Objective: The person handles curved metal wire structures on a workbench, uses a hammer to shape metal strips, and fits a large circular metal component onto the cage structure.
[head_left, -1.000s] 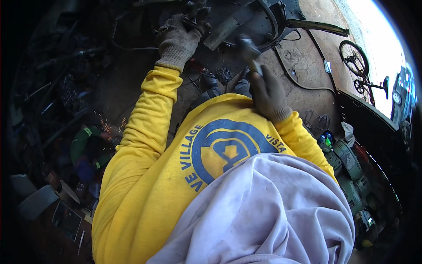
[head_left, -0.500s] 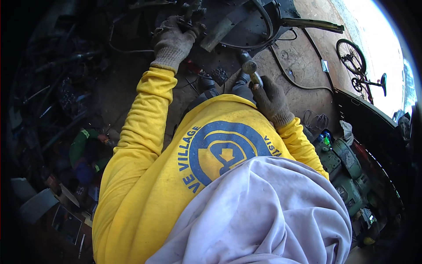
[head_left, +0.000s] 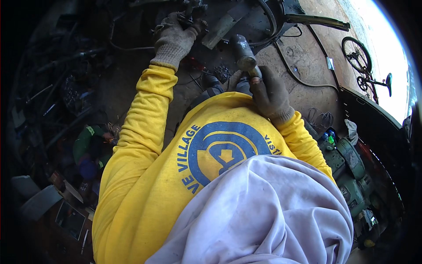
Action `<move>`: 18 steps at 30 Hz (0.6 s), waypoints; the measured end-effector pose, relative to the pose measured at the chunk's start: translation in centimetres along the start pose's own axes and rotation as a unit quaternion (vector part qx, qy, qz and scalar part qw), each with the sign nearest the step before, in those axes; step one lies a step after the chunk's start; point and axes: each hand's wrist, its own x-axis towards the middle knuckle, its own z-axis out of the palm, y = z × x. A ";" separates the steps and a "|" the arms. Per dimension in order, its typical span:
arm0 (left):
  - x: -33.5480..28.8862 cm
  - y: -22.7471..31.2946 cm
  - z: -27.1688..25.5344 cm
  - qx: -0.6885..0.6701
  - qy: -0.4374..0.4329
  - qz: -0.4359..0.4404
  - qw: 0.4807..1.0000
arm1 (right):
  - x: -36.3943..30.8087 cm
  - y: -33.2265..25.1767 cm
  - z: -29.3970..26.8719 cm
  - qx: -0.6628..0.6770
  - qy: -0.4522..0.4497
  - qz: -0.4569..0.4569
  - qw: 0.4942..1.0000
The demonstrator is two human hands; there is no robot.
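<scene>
My right hand [head_left: 273,91], in a dark knitted work glove, grips a hammer [head_left: 243,53] by its handle. The heavy, worn metal head is lifted in front of my waist, apart from the metalwork beyond. Farther left, my left hand [head_left: 174,40], in a dirty greyish glove, is closed on a dark metal part [head_left: 192,12]; the fingertips and the part's exact kind are hard to make out. Just right of that hand a flat, worn bar [head_left: 220,31] slants down. Behind it stands a large dark metal assembly with a curved rim [head_left: 269,22].
A hose [head_left: 292,77] curves over the floor to the right, and a bicycle [head_left: 358,57] lies farther out. Green machinery [head_left: 349,176] stands at lower right. At lower left a person in a green sleeve [head_left: 82,143] works near small sparks, amid dark scrap [head_left: 72,94].
The hammer has risen and shifted slightly left, its head now tilted up and showing larger. My left hand keeps its hold in nearly the same place. Sparks near the other person have grown.
</scene>
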 end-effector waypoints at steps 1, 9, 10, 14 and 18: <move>0.0 0.2 -0.1 -0.009 -0.009 -0.006 1.000 | 0.5 1.0 0.6 -0.043 -0.022 0.062 0.997; -0.1 -0.1 0.4 -0.003 0.013 -0.007 1.000 | -0.4 0.3 0.2 -0.040 -0.004 0.047 0.998; -0.2 0.0 0.2 0.002 0.019 -0.001 1.000 | -0.3 0.4 0.2 -0.041 -0.004 0.046 0.998; -0.1 0.5 0.0 0.013 0.012 -0.022 1.000 | 0.1 1.3 0.6 -0.099 -0.027 0.089 0.991; 0.0 0.3 0.0 0.030 0.038 0.013 0.999 | 0.6 1.9 0.8 -0.081 -0.034 0.118 0.989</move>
